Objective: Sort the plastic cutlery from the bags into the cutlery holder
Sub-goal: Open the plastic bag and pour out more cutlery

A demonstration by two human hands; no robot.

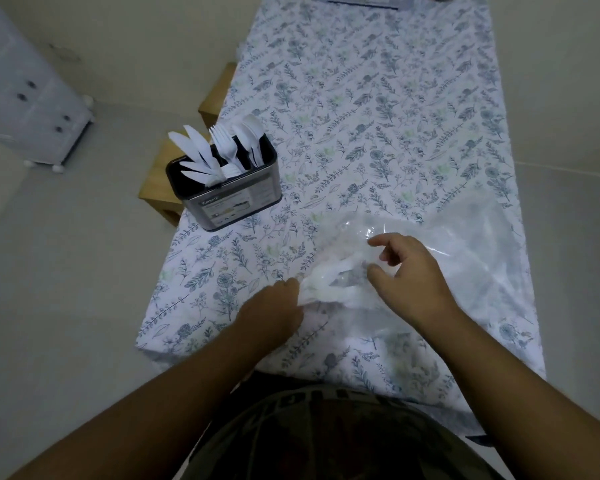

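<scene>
1. Plastic cutlery (219, 150), the sorted lot: white knives, forks and spoons stand handle-down in the cutlery holder (224, 195), heads fanning out over the rim. Knives sit at the left end, forks in the middle, spoons at the right, so it looks grouped by type. More white pieces (329, 284) lie inside the bag (465, 244) further right, betw. the two hands.
2. Cutlery holder: dark-lined metal box w/ a printed label, upright near the left edge of the table (378, 98), well apart from the bag. Prob. parked there to keep it w/in reach of the left arm while leaving work space in front.
3. Left hand (274, 310): fingers curled onto the bag's near-left edge, pinching the plastic. Seems to be anchoring the bag, or holding its mouth, so it doesn't slide.
4. Bag: clear, crumpled, lying flat on the floral cloth at centre-right. Whether there's one bag or several overlapping, can't tell.
5. Right hand (409, 271): over the bag, fingers and thumb spread apart, clamped on nothing visible. Looks like it's reaching for the loose pieces.
6. Judgement: holder already well filled; a few pieces left to pull out.
</scene>
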